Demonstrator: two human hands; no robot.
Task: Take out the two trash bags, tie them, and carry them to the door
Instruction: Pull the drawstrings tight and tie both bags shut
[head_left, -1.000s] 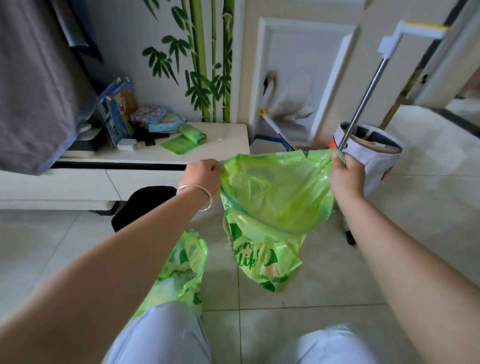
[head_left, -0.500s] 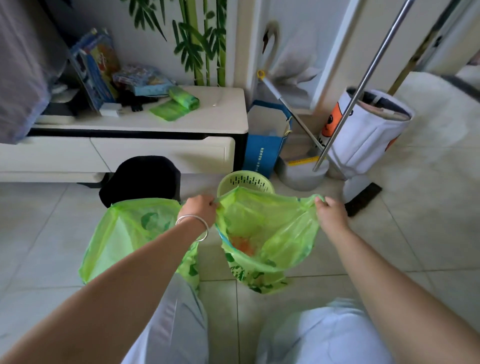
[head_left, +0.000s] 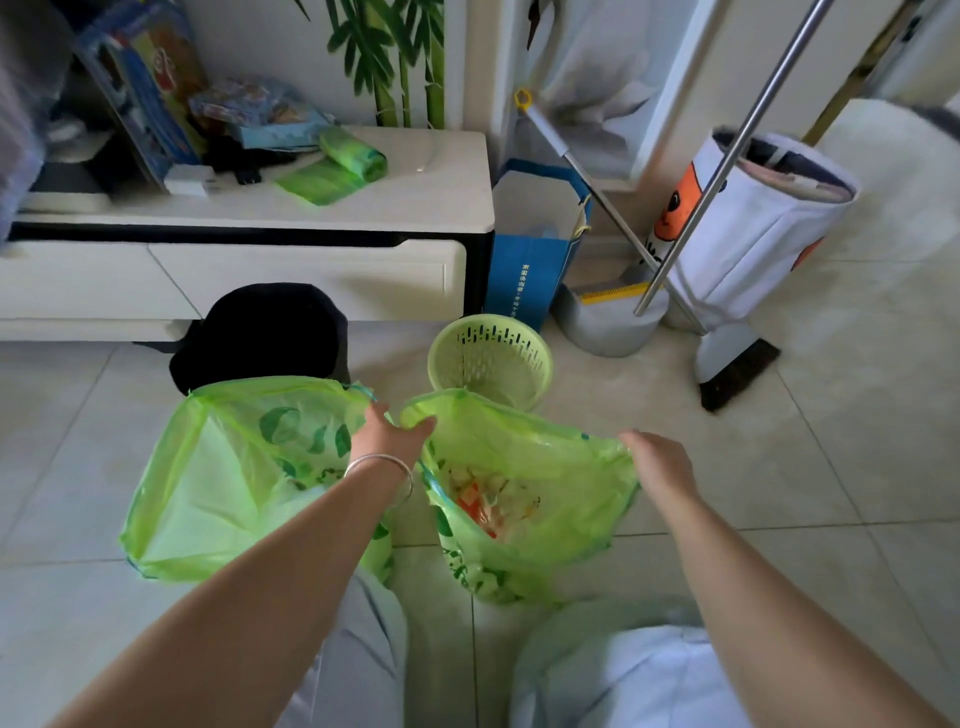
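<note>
Cabinet top (head_left: 447, 192): roll of green bags (head_left: 353, 154) near the middle; boxes (head_left: 150, 88) at the left end.
Floor: green basket (head_left: 491, 358), blue paper bag (head_left: 535, 260), broom (head_left: 737, 364), black bin (head_left: 265, 332).

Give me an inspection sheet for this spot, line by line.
Surface: pale tiled floor.
Job's things: left bag and right bag stand open, untied, on the floor; right bag holds rubbish.
Clutter: empty green basket, black bin, bag roll on the cabinet.
Hands: left hand holds the right bag's near rim; right hand holds its far rim.
Cables: nothing seen.
Surroundings: broom, dustpan, blue paper bag, white fabric bin.
</note>
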